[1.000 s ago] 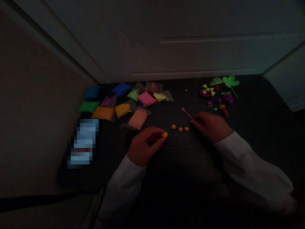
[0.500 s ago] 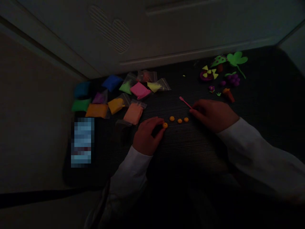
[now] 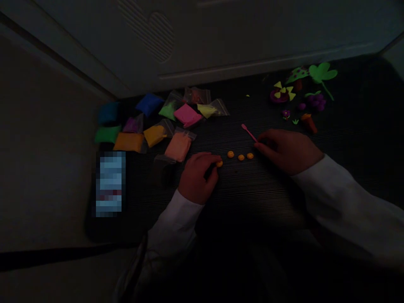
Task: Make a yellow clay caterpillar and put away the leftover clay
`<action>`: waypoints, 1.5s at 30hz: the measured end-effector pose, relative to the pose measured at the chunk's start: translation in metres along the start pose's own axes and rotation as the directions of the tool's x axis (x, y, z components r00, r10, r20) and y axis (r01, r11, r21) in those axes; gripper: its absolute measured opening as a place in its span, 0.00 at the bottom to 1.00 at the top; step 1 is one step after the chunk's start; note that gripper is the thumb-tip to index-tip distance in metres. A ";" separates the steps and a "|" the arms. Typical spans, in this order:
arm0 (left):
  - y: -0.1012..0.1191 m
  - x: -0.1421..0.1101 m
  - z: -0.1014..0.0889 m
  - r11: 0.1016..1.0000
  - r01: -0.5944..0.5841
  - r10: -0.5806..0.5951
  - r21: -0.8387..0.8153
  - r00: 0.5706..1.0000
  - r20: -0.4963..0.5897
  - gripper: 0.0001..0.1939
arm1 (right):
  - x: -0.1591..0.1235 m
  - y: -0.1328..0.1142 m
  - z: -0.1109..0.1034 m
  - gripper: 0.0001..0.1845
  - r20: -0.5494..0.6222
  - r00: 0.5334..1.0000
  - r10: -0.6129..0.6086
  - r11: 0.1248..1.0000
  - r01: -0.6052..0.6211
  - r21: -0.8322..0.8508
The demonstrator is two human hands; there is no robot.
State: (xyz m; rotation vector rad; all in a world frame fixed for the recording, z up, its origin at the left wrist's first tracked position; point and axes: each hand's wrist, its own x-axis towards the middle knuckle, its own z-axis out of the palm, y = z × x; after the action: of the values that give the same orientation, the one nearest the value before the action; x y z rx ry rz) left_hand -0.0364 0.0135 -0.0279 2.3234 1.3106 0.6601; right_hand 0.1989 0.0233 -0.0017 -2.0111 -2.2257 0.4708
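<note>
My left hand (image 3: 198, 176) curls over the dark table, its thumb and index finger at a small orange clay ball (image 3: 219, 163) that a fingertip partly covers. Three similar orange clay balls, among them a nearer one (image 3: 230, 154) and a far one (image 3: 250, 155), lie in a row to its right, each with small dark marks. My right hand (image 3: 288, 150) is closed around the end of a thin pink clay tool (image 3: 249, 132). The tool's flat tip points up and left, above the row of balls.
Bags of coloured clay, including a peach one (image 3: 178, 145) and a pink one (image 3: 188, 115), lie at the left. A lit phone (image 3: 110, 184) rests near the left edge. Finished clay pieces, such as purple grapes (image 3: 316, 102) and a green flower shape (image 3: 322, 73), stand at the back right.
The left index finger has come down over the orange ball, covering more of it. The right hand keeps hold of the pink tool. The whole view has shifted slightly.
</note>
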 end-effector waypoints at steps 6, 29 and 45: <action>-0.001 0.002 0.000 0.997 -0.067 0.067 -0.024 0.998 -0.001 0.12 | 0.000 0.000 -0.001 0.14 0.005 1.000 -0.010 1.000 0.010 0.010; 0.008 0.000 0.004 0.970 -0.167 0.200 0.177 0.961 -0.189 0.07 | -0.001 -0.001 -0.001 0.14 -0.017 1.000 0.003 1.000 -0.002 0.017; 0.029 0.002 0.014 0.979 -0.134 0.151 0.153 0.983 -0.106 0.03 | -0.001 0.003 0.001 0.13 -0.065 0.997 -0.035 0.998 0.038 0.052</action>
State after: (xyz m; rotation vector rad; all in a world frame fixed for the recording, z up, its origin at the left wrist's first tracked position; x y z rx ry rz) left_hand -0.0079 -0.0004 -0.0227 2.5503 1.2899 0.7799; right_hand 0.2014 0.0225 -0.0030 -1.9282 -2.1851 0.4500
